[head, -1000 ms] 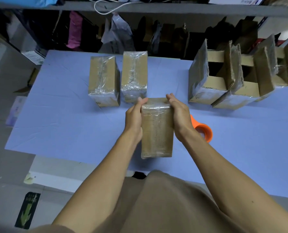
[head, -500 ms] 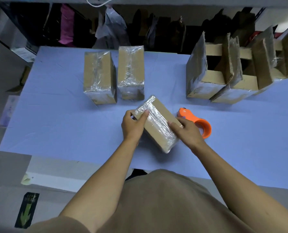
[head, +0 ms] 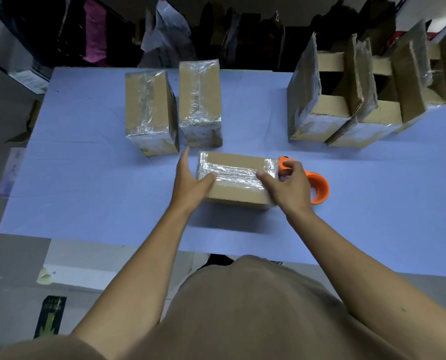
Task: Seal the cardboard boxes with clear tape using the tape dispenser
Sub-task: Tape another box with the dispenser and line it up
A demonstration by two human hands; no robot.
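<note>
A taped cardboard box point(head: 232, 162) lies crosswise on the blue table point(head: 86, 178), with a shiny clear tape strip along its top. My left hand point(head: 190, 180) grips its left end, thumb on top and fingers stretched along the far side. My right hand point(head: 289, 188) holds the right end, thumb on the tape. Its fingers curl over the handle of the orange tape dispenser point(head: 320, 188), which rests right behind that end. I cannot tell whether they grasp the handle.
Two taped boxes point(head: 149, 105) point(head: 199, 94) stand close behind the left hand. Open boxes with raised flaps point(head: 318, 110) point(head: 372, 118) stand at the back right. Dark shelving with bags runs behind the table. The floor lies past the table's left and near edges.
The box went from upright between both hands, through a tilt, to lying flat and crosswise on the table. My right hand shifted right, up against the dispenser.
</note>
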